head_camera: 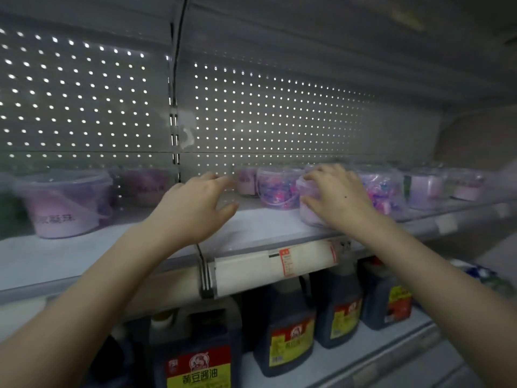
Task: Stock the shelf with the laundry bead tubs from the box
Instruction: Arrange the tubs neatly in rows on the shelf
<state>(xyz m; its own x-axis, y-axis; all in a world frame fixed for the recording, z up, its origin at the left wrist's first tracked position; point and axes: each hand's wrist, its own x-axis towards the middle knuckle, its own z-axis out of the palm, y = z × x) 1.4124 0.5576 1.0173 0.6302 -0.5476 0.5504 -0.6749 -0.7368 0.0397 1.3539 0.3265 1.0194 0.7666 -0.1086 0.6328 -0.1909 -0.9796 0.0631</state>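
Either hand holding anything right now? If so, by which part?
Right hand grips a laundry bead tub from above, fingers curled over its lid rim, thumb against its side. Left hand holds nothing, open above the shelf.

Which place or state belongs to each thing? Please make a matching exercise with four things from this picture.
Things:
1. left hand
2. right hand
3. soy sauce jugs
4. price label strip

Places or states:
a. stand on the lower shelf
b. fixed along the front edge of the upper shelf
c. open, holds nothing
d. grips a laundry bead tub

Pairs: 1-c, 2-d, 3-a, 4-b
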